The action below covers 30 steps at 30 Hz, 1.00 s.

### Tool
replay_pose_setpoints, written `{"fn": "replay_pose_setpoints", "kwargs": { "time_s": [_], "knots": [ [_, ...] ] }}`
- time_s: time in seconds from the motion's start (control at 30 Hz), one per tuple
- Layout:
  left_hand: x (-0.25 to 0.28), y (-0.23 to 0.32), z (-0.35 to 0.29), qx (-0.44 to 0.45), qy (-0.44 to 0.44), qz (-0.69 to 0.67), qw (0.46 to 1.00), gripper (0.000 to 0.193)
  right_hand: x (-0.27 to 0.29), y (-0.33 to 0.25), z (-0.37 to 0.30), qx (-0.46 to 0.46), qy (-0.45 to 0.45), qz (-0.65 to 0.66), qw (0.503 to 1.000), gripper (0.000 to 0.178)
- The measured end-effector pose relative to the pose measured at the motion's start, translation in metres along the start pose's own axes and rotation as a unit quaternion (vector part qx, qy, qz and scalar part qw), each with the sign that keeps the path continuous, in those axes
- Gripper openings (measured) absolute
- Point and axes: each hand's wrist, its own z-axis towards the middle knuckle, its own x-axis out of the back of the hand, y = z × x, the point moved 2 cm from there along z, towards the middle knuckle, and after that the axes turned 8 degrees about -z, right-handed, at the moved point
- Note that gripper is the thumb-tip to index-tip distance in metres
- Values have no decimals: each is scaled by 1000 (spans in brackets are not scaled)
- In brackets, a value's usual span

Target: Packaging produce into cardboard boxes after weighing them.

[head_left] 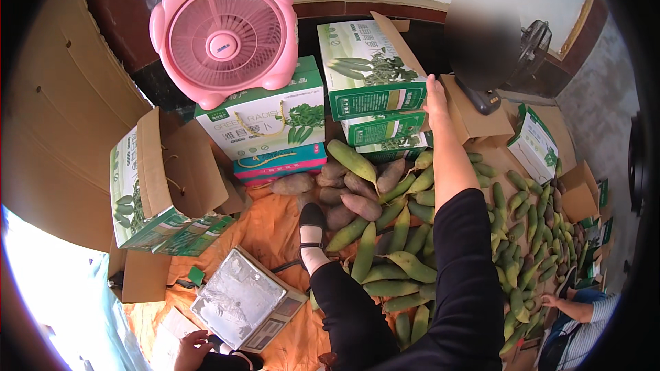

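Observation:
My right arm reaches far forward. My right hand point(434, 99), its fingers stretched out flat, lies against the right side of a green-and-white radish carton point(375, 62) with raised flaps. This carton rests on other green-and-white boxes point(385, 129). At the lower left, my left hand point(191, 353) has loosely bent fingers with nothing visible in them; part of it is cut off by the lower edge. Nearest to it is a scale point(240, 295) with a worn silver plate. Green radishes point(392, 275) and brownish-purple tubers point(361, 206) lie heaped beyond my foot.
A pink fan point(223, 45) stands on a white-and-green carton point(268, 124). An open carton point(185, 172) stands at the left, above the orange sheet point(289, 330). More radishes point(543, 247) spread rightward, where another person's hand point(550, 300) touches them. A black fan point(533, 41) stands far right.

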Motion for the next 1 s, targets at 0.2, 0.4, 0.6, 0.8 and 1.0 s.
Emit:
{"fn": "replay_pose_setpoints", "kwargs": {
  "time_s": [0.2,0.4,0.6,0.8,1.0],
  "knots": [
    [2,0,4,12,27,28,999,38,-1,8,11,32,66,-100,992,71],
    [2,-7,4,4,35,18,999,38,5,-1,-33,-98,-26,30,994,53],
    [4,-22,-3,-26,64,-20,997,39,27,17,-77,-108,-146,259,949,40],
    [12,-25,-20,-66,67,-9,996,39,87,30,-165,-152,-221,306,913,35],
    [19,-44,-30,-114,76,0,991,35,138,-10,-244,-177,-228,288,913,29]
  ]
}}
